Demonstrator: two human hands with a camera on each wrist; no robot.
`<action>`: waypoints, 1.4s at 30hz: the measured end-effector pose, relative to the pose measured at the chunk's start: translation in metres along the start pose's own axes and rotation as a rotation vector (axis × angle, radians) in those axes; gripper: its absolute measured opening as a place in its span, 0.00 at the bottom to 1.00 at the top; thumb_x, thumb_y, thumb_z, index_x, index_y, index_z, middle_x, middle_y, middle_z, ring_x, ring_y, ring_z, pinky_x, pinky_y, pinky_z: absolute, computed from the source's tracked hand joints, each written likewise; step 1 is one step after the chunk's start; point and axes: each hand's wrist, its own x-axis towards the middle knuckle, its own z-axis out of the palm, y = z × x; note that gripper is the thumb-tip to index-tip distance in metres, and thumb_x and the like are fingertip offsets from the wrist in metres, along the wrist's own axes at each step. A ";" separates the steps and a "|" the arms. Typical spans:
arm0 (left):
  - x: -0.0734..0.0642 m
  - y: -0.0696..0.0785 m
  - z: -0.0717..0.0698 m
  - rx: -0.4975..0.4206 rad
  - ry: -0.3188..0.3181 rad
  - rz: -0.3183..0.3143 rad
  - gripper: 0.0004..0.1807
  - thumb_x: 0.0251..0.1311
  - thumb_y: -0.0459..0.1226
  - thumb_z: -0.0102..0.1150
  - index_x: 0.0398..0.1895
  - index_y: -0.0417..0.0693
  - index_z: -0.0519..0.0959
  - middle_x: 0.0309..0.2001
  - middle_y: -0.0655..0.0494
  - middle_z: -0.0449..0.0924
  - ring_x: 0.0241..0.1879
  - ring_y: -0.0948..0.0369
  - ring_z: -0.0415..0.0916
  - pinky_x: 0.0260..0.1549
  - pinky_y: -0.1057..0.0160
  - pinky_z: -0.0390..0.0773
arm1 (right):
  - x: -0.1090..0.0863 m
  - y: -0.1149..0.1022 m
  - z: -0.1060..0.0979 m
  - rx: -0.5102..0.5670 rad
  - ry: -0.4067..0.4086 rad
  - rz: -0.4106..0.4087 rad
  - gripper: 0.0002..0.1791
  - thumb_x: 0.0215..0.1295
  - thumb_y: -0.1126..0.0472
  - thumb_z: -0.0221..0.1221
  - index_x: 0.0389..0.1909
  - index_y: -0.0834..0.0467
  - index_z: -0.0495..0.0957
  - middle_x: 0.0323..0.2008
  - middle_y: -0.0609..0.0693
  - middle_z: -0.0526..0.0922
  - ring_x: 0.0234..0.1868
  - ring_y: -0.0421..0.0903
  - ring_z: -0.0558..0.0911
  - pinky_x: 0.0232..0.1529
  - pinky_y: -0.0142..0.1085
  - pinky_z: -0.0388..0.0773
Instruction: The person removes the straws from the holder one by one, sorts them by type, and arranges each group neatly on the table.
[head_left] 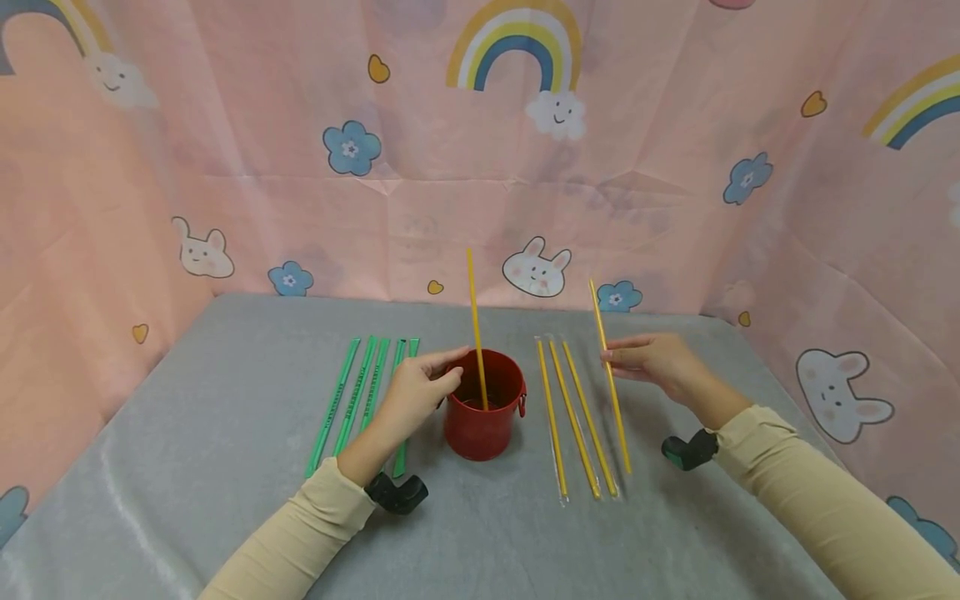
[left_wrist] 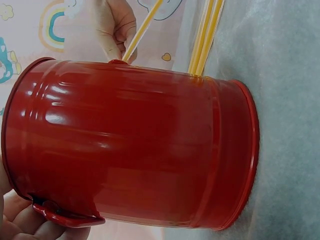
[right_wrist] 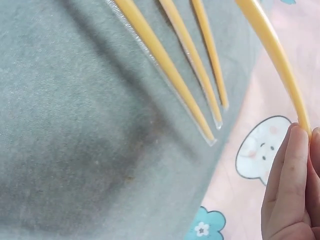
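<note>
A small red metal bucket [head_left: 480,437] with side handles stands upright on the table. My left hand [head_left: 411,393] holds its rim on the left side, fingers and thumb at the edge; in the left wrist view the fingers curl by the handle [left_wrist: 67,218]. One yellow straw [head_left: 475,312] stands inside the bucket and rises well above the rim. Right of the bucket, my right hand [head_left: 654,365] pinches another yellow straw [head_left: 617,417] between thumb and fingers, tilted and raised off the table. Three yellow straws [head_left: 577,421] in clear wrappers lie beside it.
Several green-wrapped straws [head_left: 352,398] with printing lie side by side left of the bucket, partly hidden by my left arm. A grey cloth covers the table [head_left: 225,400]. Pink patterned curtains [head_left: 420,208] rise at its back and sides.
</note>
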 end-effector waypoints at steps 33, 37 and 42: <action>-0.001 0.000 0.000 -0.004 0.002 -0.005 0.20 0.67 0.36 0.57 0.62 0.58 0.80 0.53 0.52 0.84 0.15 0.62 0.58 0.18 0.69 0.62 | 0.011 0.026 -0.005 -0.061 -0.033 0.086 0.31 0.68 0.60 0.62 0.65 0.74 0.69 0.41 0.48 0.89 0.36 0.36 0.87 0.46 0.34 0.85; -0.001 0.001 0.000 -0.004 0.002 -0.001 0.20 0.67 0.36 0.57 0.62 0.57 0.80 0.53 0.52 0.84 0.15 0.62 0.58 0.18 0.69 0.63 | 0.013 0.029 -0.003 -0.050 -0.038 0.101 0.30 0.69 0.60 0.62 0.65 0.75 0.68 0.41 0.48 0.89 0.35 0.36 0.87 0.45 0.33 0.85; -0.001 0.000 0.000 -0.004 0.002 -0.001 0.20 0.67 0.36 0.57 0.62 0.57 0.80 0.53 0.52 0.84 0.15 0.62 0.58 0.18 0.69 0.62 | 0.016 0.032 -0.001 -0.056 -0.027 0.114 0.29 0.69 0.61 0.61 0.64 0.74 0.69 0.42 0.50 0.89 0.35 0.37 0.87 0.42 0.32 0.86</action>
